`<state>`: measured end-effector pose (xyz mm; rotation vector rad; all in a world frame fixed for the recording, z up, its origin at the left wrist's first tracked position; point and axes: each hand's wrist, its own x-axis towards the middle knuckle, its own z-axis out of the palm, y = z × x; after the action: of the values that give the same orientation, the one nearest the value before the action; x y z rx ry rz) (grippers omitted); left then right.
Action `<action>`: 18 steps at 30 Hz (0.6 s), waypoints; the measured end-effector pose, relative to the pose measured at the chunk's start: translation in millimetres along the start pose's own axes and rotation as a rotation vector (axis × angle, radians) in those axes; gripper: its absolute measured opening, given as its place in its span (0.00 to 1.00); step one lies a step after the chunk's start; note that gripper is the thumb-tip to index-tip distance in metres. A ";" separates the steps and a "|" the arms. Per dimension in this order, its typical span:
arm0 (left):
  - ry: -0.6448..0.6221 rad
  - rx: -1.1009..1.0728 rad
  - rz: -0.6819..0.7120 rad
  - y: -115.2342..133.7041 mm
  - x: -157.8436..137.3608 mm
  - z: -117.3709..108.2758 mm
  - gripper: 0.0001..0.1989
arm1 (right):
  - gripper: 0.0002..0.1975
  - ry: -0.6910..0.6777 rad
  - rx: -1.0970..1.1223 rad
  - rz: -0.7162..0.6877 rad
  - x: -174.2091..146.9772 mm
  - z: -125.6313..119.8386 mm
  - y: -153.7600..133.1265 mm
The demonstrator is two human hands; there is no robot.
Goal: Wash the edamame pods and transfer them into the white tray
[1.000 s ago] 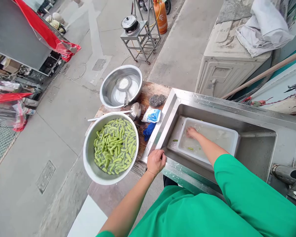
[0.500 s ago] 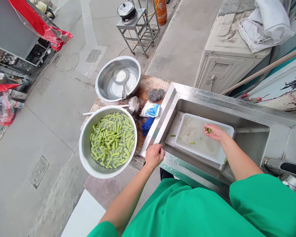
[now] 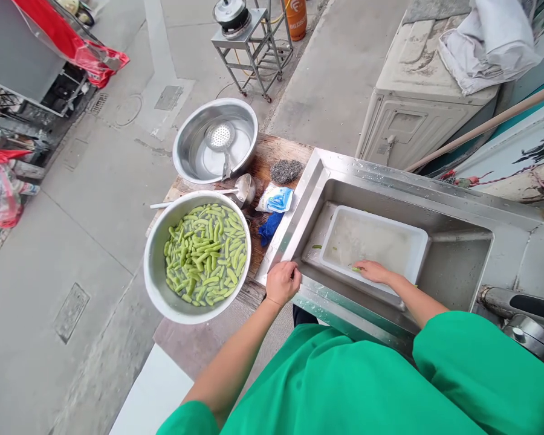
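Observation:
My left hand (image 3: 282, 282) grips the front left corner of the steel sink (image 3: 390, 184). My right hand (image 3: 372, 271) is down in the white plastic tub (image 3: 419, 251) that sits in the sink, palm down in cloudy water beside a floating green pod (image 3: 356, 269); I cannot tell whether the fingers hold pods. A loose pod (image 3: 316, 246) lies on the sink floor left of the tub. A steel bowl (image 3: 156, 272) full of green pods (image 3: 204, 254) stands on the wooden board left of the sink.
A second steel bowl (image 3: 194, 148) holding a skimmer (image 3: 220, 138) stands behind the full one, with a ladle (image 3: 245, 188), steel wool (image 3: 284, 171), a blue-white packet (image 3: 275, 198) and a blue cloth (image 3: 267, 229). A faucet (image 3: 517, 305) is at right; a metal stand (image 3: 249, 45) stands beyond.
My right hand went from the tub's far left corner to its far right, lifted with pods in it, then dipped back into the water at the near edge. The left hand stayed put.

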<state>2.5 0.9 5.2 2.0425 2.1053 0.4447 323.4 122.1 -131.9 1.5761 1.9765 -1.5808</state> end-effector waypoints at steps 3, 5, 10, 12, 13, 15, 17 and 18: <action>-0.009 0.004 -0.023 2.8 0.4 -2.2 0.09 | 0.09 -0.025 -0.038 -0.029 -21.4 7.5 -5.3; -0.030 0.010 -0.035 7.0 0.3 -5.1 0.08 | 0.10 -0.024 -0.070 -0.052 -31.2 12.3 -7.9; -0.133 0.031 -0.042 8.0 5.8 -5.9 0.07 | 0.17 0.020 0.128 0.001 -16.5 11.7 -6.2; -0.154 0.045 -0.061 5.1 7.9 -4.9 0.07 | 0.19 -0.091 0.373 0.100 -5.8 -1.0 -11.5; -0.157 0.045 -0.067 4.2 8.1 -4.7 0.07 | 0.20 -0.176 0.493 0.136 -2.6 -10.7 -16.6; -0.153 0.031 -0.064 3.7 7.3 -5.1 0.07 | 0.17 -0.324 0.688 0.144 0.1 -34.4 -31.2; -0.140 0.015 -0.051 3.7 5.7 -5.6 0.07 | 0.11 -0.361 0.833 0.084 2.1 -58.4 -49.7; -0.128 0.010 -0.046 3.6 5.1 -5.6 0.07 | 0.10 -0.332 0.894 0.040 4.5 -68.4 -59.6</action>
<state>3.8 5.5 12.1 1.9672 2.0782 0.2883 305.8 185.2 -68.9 1.3890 1.0858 -2.6966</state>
